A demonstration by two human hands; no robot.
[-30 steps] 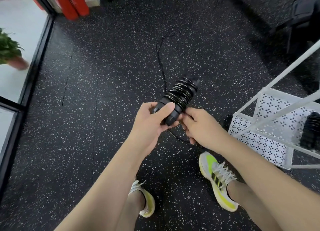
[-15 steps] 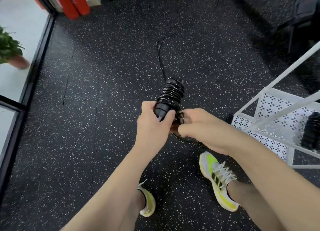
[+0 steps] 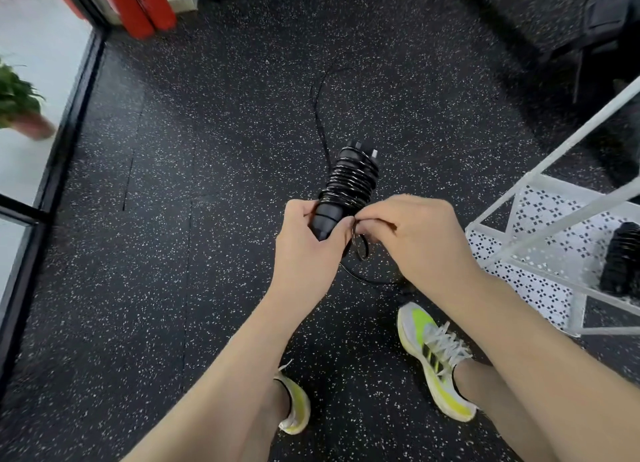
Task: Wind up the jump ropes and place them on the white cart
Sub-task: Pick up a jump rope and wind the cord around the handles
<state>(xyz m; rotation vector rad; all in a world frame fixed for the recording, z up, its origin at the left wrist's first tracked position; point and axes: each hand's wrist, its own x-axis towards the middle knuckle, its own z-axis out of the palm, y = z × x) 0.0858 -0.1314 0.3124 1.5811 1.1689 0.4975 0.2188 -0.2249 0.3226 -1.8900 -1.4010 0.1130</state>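
Note:
My left hand point(image 3: 308, 250) grips the lower end of a pair of black jump rope handles point(image 3: 349, 184), which point up and away with black cord coiled tightly round them. My right hand point(image 3: 419, 239) pinches the loose cord right beside the handles' lower end. A small loop of that cord point(image 3: 360, 250) hangs between my hands. The unwound length of rope point(image 3: 317, 115) trails across the floor beyond the handles. The white cart point(image 3: 540, 253) stands at the right. On its perforated shelf lies another wound black jump rope point(image 3: 621, 260).
The floor point(image 3: 207, 149) is dark speckled rubber. A black-framed glass wall point(image 3: 52, 170) runs along the left, with a potted plant point(image 3: 20, 104) behind it. Red pads point(image 3: 142, 4) lean at the back left, and dark equipment point(image 3: 602, 21) stands at the back right. My feet in yellow-white shoes point(image 3: 433, 361) stand below.
The wound handles have swung from tilting right to nearly upright. My right hand has risen from below the handles to their lower end, carrying the cord round.

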